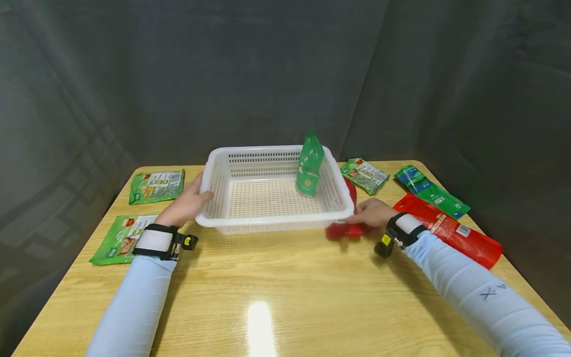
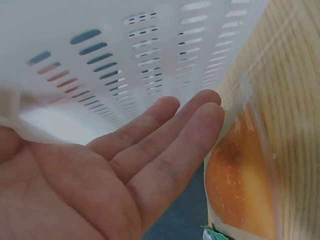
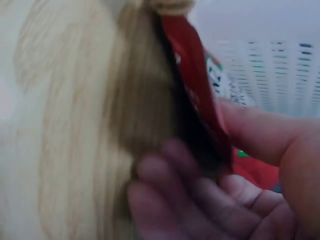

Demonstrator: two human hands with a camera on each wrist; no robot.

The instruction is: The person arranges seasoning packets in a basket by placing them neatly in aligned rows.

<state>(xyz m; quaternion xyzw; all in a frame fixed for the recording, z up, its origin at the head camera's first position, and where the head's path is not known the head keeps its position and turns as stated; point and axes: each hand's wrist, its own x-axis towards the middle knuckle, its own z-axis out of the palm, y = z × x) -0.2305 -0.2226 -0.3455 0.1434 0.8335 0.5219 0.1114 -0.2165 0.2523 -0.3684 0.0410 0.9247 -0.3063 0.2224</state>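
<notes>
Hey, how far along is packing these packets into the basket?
Looks done: one green pouch sits inside the white basket. In hand: the right hand pinches a red packet, while the left hand holds the basket. Apparently left: the green packs and red pouch lying on the table.

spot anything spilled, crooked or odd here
No spill shows. The one oddity is the green pouch in the white basket: it stands upright, its top showing above the rim, while the green-and-blue pouch at far right lies flat.
</notes>
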